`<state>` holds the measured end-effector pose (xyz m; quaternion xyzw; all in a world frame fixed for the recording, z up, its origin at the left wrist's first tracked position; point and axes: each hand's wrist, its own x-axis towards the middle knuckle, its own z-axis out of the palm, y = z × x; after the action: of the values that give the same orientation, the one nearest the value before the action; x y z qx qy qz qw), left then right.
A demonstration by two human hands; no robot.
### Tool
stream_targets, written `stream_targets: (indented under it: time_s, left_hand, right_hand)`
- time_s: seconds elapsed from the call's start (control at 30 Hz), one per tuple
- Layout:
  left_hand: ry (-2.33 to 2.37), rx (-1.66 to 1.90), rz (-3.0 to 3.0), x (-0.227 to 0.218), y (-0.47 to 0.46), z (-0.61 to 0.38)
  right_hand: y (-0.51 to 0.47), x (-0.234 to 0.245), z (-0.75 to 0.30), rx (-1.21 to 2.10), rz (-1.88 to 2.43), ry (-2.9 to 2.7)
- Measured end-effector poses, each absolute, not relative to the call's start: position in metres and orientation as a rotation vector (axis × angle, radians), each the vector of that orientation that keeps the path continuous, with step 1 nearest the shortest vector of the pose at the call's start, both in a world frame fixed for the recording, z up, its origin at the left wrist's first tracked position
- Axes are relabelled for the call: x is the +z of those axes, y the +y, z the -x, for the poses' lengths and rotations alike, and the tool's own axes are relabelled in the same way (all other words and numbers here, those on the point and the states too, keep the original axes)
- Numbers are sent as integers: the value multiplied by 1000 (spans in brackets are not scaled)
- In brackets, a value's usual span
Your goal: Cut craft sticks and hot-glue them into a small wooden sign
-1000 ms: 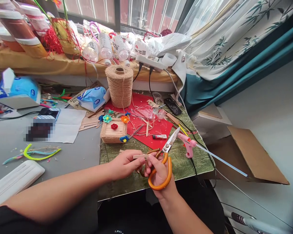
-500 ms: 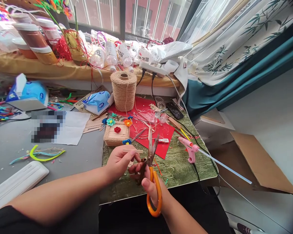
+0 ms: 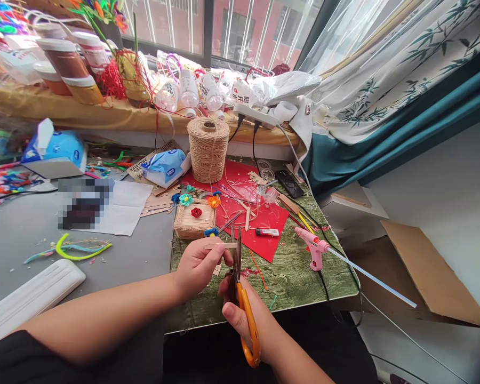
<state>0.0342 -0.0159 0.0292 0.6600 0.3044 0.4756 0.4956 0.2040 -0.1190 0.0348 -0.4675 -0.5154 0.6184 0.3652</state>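
Between thumb and fingers, my left hand (image 3: 200,266) pinches a pale wooden craft stick (image 3: 221,246) that points right. My right hand (image 3: 250,314) grips scissors (image 3: 248,325) with orange handles, their blades pointing away from me. The stick's right end meets the narrowly parted blades; whether it lies between them I cannot tell. Just beyond my left hand sits a twine-wrapped box (image 3: 192,229) of wooden sticks, decorated with a red rose (image 3: 196,212) and blue, teal and orange flowers.
A twine spool (image 3: 208,152) stands behind the box. Red sheets (image 3: 260,248) lie under scraps and a small white tube (image 3: 267,232). At right rests a pink glue gun (image 3: 312,248) with a long glue stick and cord. Tissue packs (image 3: 56,152) and a white device (image 3: 36,293) are at left.
The scissors have shifted left onto the stick's right end, and their blades have come closer together. My left hand keeps its pinch on the stick. The camera view has shifted slightly.
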Motion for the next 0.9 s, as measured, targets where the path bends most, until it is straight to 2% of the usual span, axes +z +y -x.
stream_targets:
  time_s: [0.9]
  left_hand:
    - [791,1065,-1625,27,-14,-37]
  right_hand:
    - [-118,20,-206,1519,1265,-1313]
